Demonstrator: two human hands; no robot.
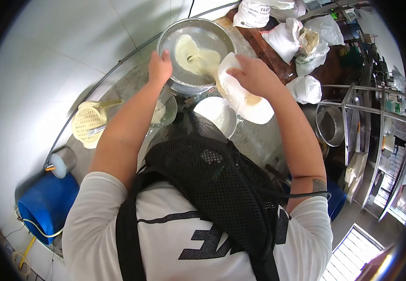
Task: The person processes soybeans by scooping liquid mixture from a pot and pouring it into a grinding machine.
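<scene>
A wide metal bowl (221,40) stands in front of me, with pale, creamy liquid (189,51) spread over part of its bottom. My left hand (160,69) grips the bowl's left rim, thumb up at the edge and the other fingers mostly hidden. In my right hand (255,77) is a white plastic container (235,89), tilted over the near right rim. Creamy liquid runs from its mouth into the bowl. Below, nearer my body, are a metal bowl of white contents (216,114) and a greenish see-through bowl (167,110) with some white stuff inside.
A pale yellow perforated basket (88,122) lies at the left by the tiled wall. Lower left is a blue barrel (48,206). Several white sacks and bags (282,40) rest at the upper right. A metal rack (353,122) stands on the right, with a metal basin (330,124) beside it.
</scene>
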